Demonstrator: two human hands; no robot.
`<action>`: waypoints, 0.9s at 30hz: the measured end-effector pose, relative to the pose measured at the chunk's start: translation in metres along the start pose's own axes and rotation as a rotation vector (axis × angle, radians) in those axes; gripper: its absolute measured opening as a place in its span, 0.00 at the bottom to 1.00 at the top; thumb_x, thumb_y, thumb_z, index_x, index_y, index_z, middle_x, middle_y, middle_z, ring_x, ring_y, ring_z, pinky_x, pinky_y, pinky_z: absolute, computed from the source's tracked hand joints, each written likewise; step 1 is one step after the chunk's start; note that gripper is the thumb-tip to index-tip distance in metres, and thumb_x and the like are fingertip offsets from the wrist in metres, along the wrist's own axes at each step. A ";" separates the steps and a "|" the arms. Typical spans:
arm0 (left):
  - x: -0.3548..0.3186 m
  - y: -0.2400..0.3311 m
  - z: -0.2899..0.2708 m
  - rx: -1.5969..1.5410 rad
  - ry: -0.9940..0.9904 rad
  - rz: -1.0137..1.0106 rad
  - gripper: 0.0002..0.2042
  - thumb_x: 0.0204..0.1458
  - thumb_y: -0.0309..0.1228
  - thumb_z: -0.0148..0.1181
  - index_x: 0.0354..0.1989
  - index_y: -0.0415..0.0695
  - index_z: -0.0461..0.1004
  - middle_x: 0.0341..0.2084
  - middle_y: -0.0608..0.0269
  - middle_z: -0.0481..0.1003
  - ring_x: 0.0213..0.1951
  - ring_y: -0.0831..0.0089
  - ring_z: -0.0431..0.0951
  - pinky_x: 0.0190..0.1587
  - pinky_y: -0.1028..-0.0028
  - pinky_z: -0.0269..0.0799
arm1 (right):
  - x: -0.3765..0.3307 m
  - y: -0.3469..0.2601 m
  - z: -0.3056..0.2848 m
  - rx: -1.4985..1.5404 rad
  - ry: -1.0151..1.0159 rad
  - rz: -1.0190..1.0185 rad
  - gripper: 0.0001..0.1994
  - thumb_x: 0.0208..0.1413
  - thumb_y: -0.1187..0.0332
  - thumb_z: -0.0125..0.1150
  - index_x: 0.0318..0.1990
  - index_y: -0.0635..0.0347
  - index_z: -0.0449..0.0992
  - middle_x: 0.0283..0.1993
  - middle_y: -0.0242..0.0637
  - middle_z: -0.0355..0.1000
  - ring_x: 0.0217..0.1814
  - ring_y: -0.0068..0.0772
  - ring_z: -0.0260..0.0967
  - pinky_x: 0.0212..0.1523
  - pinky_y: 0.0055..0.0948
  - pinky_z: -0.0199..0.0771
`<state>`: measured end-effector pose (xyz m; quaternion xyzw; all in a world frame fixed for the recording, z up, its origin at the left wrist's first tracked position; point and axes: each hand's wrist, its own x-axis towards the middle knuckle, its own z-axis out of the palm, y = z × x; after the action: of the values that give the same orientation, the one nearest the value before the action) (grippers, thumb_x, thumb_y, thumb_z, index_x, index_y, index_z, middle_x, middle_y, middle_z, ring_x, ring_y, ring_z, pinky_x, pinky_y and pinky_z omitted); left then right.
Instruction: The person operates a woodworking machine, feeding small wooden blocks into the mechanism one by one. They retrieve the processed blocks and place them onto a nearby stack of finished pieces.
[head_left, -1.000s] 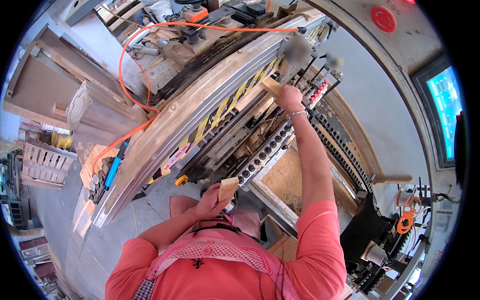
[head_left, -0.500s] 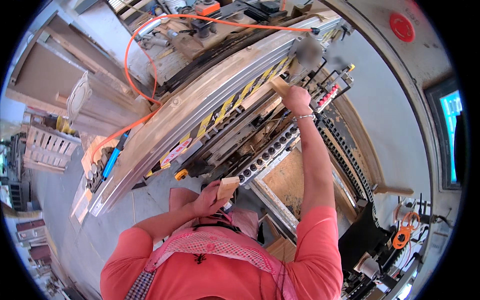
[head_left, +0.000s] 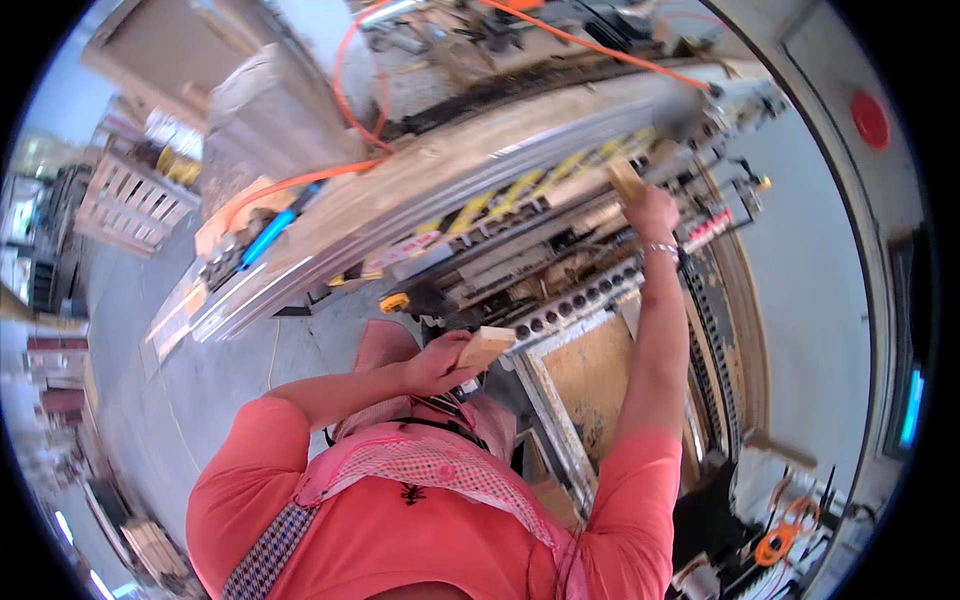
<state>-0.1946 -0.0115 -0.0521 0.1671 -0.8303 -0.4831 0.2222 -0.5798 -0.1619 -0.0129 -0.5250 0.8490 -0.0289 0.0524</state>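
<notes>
My left hand [head_left: 438, 364] is closed round a short, pale wooden block [head_left: 487, 348], held tilted in front of my waist. Stretched far forward, my right hand [head_left: 652, 210] grips a second wooden piece [head_left: 627, 183] by its near end. That piece reaches over the machine's bed, beside the yellow-and-black striped guard strip [head_left: 520, 190]. Just nearer than the bed runs a pale rail with a row of dark round holes [head_left: 568, 309]. The fingertips of my right hand are partly hidden, and some blur covers the machine.
An orange hose [head_left: 300, 180] loops over the long wood-topped beam [head_left: 430, 165]. A blue tool [head_left: 268, 240] lies at the beam's left end. The right side holds a red button [head_left: 869, 120] on a grey frame and a black chain track [head_left: 712, 350]. Slatted pale crates [head_left: 130, 205] stand far left.
My head view has turned, so the machine sits further right in the picture. Both hands keep their wooden pieces; the right arm is still stretched out over the machine.
</notes>
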 end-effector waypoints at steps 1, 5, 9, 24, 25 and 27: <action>-0.002 -0.001 -0.001 0.025 0.019 -0.003 0.10 0.52 0.33 0.50 0.38 0.42 0.71 0.31 0.56 0.73 0.37 0.57 0.72 0.54 0.62 0.57 | 0.000 -0.004 0.000 -0.047 -0.006 -0.014 0.17 0.38 0.59 0.62 0.37 0.57 0.77 0.39 0.47 0.74 0.43 0.45 0.72 0.44 0.38 0.73; -0.009 -0.013 0.007 0.017 0.072 0.047 0.10 0.51 0.34 0.53 0.35 0.40 0.69 0.30 0.56 0.69 0.40 0.57 0.69 0.53 0.61 0.58 | 0.003 0.014 0.009 -0.156 0.086 -0.130 0.15 0.37 0.56 0.64 0.29 0.57 0.78 0.32 0.46 0.75 0.36 0.46 0.74 0.38 0.38 0.75; -0.013 0.010 -0.007 0.051 0.119 0.081 0.12 0.51 0.33 0.54 0.42 0.42 0.68 0.35 0.56 0.71 0.43 0.57 0.69 0.50 0.60 0.60 | -0.003 -0.009 -0.007 -0.198 -0.056 -0.030 0.17 0.38 0.58 0.63 0.33 0.60 0.76 0.38 0.46 0.74 0.41 0.45 0.73 0.42 0.39 0.74; -0.299 0.060 -0.158 -0.168 1.533 -0.483 0.13 0.50 0.28 0.56 0.45 0.41 0.70 0.33 0.62 0.74 0.39 0.78 0.73 0.41 0.75 0.68 | -0.110 -0.037 0.022 0.021 0.330 0.028 0.27 0.48 0.56 0.60 0.52 0.65 0.67 0.50 0.47 0.69 0.48 0.43 0.69 0.46 0.38 0.69; -0.314 0.050 -0.184 -0.058 1.604 -0.600 0.11 0.52 0.31 0.53 0.42 0.40 0.71 0.30 0.63 0.73 0.36 0.79 0.71 0.39 0.76 0.68 | -0.122 -0.039 0.024 0.060 0.304 0.049 0.27 0.48 0.56 0.60 0.51 0.66 0.68 0.49 0.46 0.70 0.48 0.43 0.69 0.45 0.38 0.70; -0.350 0.023 -0.239 0.067 1.660 -0.777 0.13 0.55 0.35 0.49 0.40 0.38 0.71 0.27 0.66 0.71 0.32 0.82 0.68 0.36 0.78 0.65 | -0.145 -0.045 0.030 0.141 0.248 0.098 0.26 0.48 0.56 0.60 0.49 0.66 0.69 0.47 0.46 0.71 0.46 0.43 0.70 0.43 0.38 0.70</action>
<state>0.2268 -0.0016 -0.0005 0.7342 -0.3034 -0.2244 0.5644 -0.4721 -0.0518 -0.0291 -0.4705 0.8693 -0.1506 -0.0149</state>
